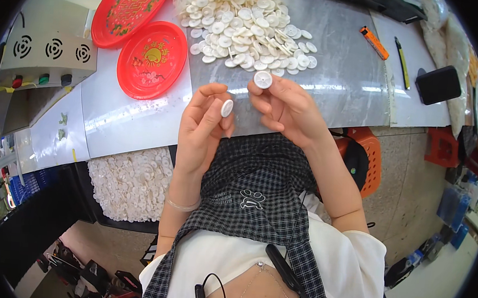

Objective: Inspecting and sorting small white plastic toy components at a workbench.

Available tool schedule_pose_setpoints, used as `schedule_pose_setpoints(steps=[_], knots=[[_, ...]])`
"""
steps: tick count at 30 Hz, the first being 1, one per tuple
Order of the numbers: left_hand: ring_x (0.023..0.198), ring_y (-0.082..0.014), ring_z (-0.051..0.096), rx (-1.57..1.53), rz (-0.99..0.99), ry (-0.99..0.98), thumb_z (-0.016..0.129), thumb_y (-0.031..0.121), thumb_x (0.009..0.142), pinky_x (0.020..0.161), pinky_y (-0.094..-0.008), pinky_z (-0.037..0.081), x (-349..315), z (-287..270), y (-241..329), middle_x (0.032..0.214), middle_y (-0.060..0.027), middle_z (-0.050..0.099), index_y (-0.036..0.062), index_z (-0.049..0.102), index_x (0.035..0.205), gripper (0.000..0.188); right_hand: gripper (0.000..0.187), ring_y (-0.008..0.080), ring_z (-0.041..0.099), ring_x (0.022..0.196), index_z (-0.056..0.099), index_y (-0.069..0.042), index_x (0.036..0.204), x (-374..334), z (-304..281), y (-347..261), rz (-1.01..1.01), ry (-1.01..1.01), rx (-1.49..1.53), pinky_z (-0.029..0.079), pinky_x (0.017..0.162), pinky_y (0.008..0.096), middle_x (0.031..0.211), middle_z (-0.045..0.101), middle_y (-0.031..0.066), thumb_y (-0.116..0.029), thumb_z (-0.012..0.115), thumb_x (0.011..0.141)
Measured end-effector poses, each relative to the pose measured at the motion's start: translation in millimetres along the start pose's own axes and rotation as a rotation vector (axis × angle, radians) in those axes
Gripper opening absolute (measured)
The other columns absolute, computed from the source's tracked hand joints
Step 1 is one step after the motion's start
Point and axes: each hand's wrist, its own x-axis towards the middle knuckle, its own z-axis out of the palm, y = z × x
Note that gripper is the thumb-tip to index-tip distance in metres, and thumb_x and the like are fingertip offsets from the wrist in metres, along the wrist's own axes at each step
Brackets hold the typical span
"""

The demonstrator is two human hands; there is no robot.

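"What are the fingers gripping?"
"The left hand (201,118) is pinching a tilted white disc (227,108) — the right hand (292,105) is pinching a toothed white gear (262,80)."
"Where?"
"They're hovering near a loose heap of pale, round pieces (242,30) — on the glossy grey tabletop (343,48)."

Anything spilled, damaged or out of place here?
Nothing clearly stands out. The white plastic gears form a loose heap on the table, and those in the left hand and right hand show no visible damage.
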Motion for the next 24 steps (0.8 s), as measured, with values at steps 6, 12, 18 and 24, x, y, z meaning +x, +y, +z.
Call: schedule_pose_setpoints(steps=[6,12,18,24], knots=[[0.07,-0.0082,0.041,-0.686,-0.181,-0.298,0.053,0.019,0.098,0.06,-0.021,0.038,0,-5,-14,0.1,-0.004,0.05,0.0055,0.043,0.132,0.038,0.032,0.0045,0.046,0.071,0.051,0.002,0.114,-3,-1,5,0.089,-0.004,0.139,0.037,0.04,0.014,0.097,0.05,0.0031,-0.027,0.045,0.101],[0.071,-0.0087,0.041,-0.786,-0.278,-0.238,0.052,0.019,0.098,0.059,-0.0214,0.038,-2,0,-14,0.101,-0.0046,0.05,0.006,0.044,0.132,0.037,0.03,0.0045,0.047,0.072,0.05,0.001,0.113,-5,1,8,0.099,0.01,0.202,0.037,0.041,0.014,0.1,0.052,0.0038,-0.026,0.045,0.101],[0.071,-0.0077,0.038,-0.757,-0.318,-0.175,0.044,0.014,0.101,0.058,-0.0191,0.038,-3,7,-9,0.094,-0.0019,0.044,0.0031,0.048,0.129,0.03,0.031,0.0076,0.049,0.07,0.051,0.0,0.112,-10,12,4,-0.091,0.139,-0.082,0.041,0.046,0.0184,0.095,0.054,0.0055,-0.028,0.043,0.101],[0.072,-0.0077,0.037,-0.93,-0.386,-0.23,0.044,0.01,0.1,0.059,-0.0187,0.037,-1,8,-9,0.094,-0.0016,0.041,0.0031,0.048,0.128,0.03,0.029,0.0064,0.043,0.063,0.053,-0.004,0.101,-29,-1,-12,-0.179,0.284,-0.085,0.033,0.046,0.018,0.087,0.053,0.0035,-0.03,0.039,0.102]])
